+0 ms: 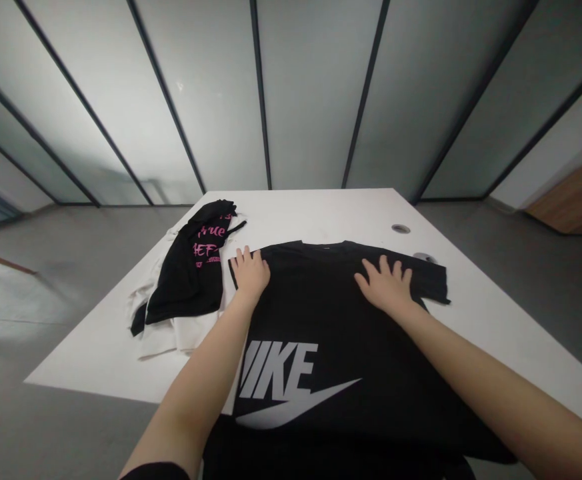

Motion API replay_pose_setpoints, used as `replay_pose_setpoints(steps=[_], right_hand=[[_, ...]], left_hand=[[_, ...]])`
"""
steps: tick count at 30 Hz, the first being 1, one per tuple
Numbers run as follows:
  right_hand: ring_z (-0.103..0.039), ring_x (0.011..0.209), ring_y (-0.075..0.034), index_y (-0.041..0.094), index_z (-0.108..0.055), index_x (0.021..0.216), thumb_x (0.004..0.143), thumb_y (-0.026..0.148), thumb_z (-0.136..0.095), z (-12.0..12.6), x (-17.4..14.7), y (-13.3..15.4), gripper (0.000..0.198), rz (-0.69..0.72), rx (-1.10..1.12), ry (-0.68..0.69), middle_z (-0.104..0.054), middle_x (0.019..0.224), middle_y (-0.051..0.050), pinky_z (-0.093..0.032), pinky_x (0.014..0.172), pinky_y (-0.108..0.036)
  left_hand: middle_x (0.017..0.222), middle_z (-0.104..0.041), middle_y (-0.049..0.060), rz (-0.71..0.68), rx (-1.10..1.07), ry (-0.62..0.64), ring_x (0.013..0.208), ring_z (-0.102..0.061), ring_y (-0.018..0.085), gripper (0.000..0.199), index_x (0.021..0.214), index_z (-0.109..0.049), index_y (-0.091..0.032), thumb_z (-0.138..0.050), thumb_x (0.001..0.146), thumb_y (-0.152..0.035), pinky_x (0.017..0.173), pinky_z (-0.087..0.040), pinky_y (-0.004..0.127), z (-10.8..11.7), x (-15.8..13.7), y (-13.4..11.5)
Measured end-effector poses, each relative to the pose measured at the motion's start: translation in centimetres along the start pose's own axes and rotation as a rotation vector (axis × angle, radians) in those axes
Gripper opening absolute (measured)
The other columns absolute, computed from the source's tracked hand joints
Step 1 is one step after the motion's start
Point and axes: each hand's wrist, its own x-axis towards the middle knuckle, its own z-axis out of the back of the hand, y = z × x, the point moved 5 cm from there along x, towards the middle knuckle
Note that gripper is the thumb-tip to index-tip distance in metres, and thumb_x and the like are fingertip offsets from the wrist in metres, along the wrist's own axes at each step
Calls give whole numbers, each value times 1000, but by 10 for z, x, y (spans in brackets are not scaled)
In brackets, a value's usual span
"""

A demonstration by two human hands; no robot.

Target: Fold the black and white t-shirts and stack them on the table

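A black T-shirt (335,320) with a large white logo lies spread on the white table, its neckline toward the far side. Its right sleeve reaches out flat, while the left edge looks folded in, cutting off the start of the lettering. My left hand (251,272) rests flat on the shirt's upper left corner, fingers apart. On the upper right part, near the sleeve, my right hand (387,283) lies with fingers spread. Neither hand grips the cloth. The shirt's bottom edge hangs toward my body and blends with dark cloth there.
Left of the shirt, a black garment with pink print (191,267) lies on top of white clothing (163,338). The white table (341,213) has a round grommet (401,229) at the far right; another is partly covered by the sleeve. Frosted glass panels (311,87) stand behind.
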Motion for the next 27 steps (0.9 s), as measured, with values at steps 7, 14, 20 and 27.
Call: replay_pose_setpoints(steps=[7,14,20,27], right_hand=[[-23,159,-58,33,-43,168,102,76,-41,-24,-29,69,80,121,41,136,-31,178,-15,-14,122,-83],[-14,163,-55,34,-37,171,101,78,-41,-13,9,96,83,103,46,246,-21,182,-13,-8,124,-80],[-11,164,-53,33,-31,174,102,78,-36,-10,11,112,85,107,3,268,-16,183,-12,-6,126,-76],[-16,165,-46,29,-29,175,107,72,-27,-4,-3,98,80,89,-9,252,-19,182,-12,-12,130,-63]], left_hand=[[176,-36,14,-212,-111,325,161,-27,51,66,162,-51,-31,-46,104,-61,123,-21,80,-34,-35,-65],[166,-48,25,-22,-18,431,150,-39,62,73,153,-61,-26,-52,97,-71,111,-18,93,-31,22,-70],[166,-49,21,6,-1,218,157,-39,42,66,158,-54,-15,-38,106,-52,128,-27,64,-38,47,-68],[176,-34,17,64,27,296,164,-29,40,72,167,-43,-14,-38,106,-52,132,-26,55,-49,40,-51]])
